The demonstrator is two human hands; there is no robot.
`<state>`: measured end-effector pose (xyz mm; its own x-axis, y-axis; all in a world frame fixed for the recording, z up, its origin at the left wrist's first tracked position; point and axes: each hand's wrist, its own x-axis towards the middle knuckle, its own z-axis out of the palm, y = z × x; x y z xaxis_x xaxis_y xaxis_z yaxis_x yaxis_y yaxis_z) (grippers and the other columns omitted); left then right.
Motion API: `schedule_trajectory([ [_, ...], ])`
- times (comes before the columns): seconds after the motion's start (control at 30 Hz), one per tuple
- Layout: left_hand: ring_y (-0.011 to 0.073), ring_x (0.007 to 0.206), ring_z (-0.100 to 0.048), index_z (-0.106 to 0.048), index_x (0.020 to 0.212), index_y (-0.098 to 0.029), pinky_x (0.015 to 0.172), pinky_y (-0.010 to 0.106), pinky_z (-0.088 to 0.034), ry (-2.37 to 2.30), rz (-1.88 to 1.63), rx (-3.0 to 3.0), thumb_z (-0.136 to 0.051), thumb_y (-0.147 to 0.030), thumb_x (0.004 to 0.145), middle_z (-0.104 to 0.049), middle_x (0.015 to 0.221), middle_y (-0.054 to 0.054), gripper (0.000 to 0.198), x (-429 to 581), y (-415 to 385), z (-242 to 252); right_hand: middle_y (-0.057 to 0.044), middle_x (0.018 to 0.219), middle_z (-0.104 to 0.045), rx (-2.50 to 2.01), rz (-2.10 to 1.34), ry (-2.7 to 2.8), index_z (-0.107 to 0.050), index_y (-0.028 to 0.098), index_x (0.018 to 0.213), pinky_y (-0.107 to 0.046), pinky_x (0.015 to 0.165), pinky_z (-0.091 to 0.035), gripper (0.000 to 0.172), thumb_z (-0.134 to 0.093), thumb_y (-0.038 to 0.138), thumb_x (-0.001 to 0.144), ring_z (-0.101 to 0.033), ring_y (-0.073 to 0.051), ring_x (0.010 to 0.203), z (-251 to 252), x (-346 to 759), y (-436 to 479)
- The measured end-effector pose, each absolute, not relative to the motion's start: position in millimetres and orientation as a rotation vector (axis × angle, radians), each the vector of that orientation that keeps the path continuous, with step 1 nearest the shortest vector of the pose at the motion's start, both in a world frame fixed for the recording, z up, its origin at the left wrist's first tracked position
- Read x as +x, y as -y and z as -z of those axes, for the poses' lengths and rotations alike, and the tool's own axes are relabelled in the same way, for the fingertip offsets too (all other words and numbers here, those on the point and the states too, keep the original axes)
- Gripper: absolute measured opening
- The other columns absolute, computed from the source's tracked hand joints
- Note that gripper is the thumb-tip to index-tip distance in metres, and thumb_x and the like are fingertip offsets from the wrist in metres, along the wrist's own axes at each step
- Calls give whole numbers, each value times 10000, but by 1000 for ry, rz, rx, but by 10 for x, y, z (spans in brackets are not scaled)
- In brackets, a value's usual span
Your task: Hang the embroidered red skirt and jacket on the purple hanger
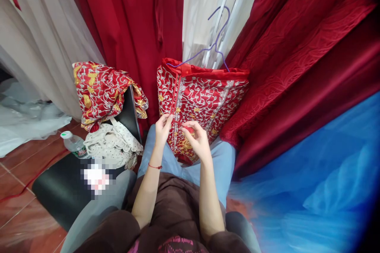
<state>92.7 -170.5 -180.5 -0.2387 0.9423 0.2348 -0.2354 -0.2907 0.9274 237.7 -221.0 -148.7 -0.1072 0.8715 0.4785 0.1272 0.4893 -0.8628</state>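
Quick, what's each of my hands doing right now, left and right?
Left hand: closed, pinching a thin red cord.
Right hand: fingers curled at the same cord; whether they grip it can't be told.

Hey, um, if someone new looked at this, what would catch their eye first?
Probably the red garment with silver and gold patterning in the middle, a purple hanger at its top edge, and the person's left grip and right grip in front of it. Next, perhaps, the vivid blue fabric spreading across the lower right. A similarly patterned red cloth hangs over a black chair at the left.
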Motion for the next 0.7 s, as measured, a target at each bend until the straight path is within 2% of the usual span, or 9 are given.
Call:
schedule_trajectory([
  [0.07, 96, 600, -471, -669, 814, -194, 572, 224, -370, -962, -1625, 1213, -709, -522, 807, -538, 646, -29, 331, 930, 1727, 1791, -43, 1022, -717, -857, -821, 1494, -599, 257, 1040, -341, 919, -507, 190, -648, 386, 909, -687, -197, 993, 1473, 2380, 2174],
  [0.17, 88, 587, -437, -671, 773, -181, 572, 224, -359, -878, -1514, 1348, -682, -526, 832, -506, 627, -34, 349, 946, 1776, 1741, -19, 959, -711, -836, -836, 1367, -577, 250, 1015, -322, 869, -519, 209, -681, 381, 889, -689, -176, 933, 1489, 2379, 2095],
  [0.4, 59, 531, -342, -637, 723, -157, 493, 209, -317, -731, -1455, 1289, -722, -564, 769, -475, 623, -35, 418, 982, 1857, 1629, -17, 894, -702, -813, -789, 1300, -662, 219, 912, -313, 819, -535, 167, -703, 372, 860, -662, -162, 838, 1570, 2240, 2019],
  [0.7, 69, 578, -420, -663, 831, -161, 554, 188, -376, -752, -1518, 1289, -691, -423, 850, -524, 668, -35, 264, 987, 1812, 1802, -56, 971, -726, -891, -670, 1408, -707, 226, 993, -339, 819, -543, 212, -641, 410, 911, -674, -190, 870, 1562, 2163, 2084],
])
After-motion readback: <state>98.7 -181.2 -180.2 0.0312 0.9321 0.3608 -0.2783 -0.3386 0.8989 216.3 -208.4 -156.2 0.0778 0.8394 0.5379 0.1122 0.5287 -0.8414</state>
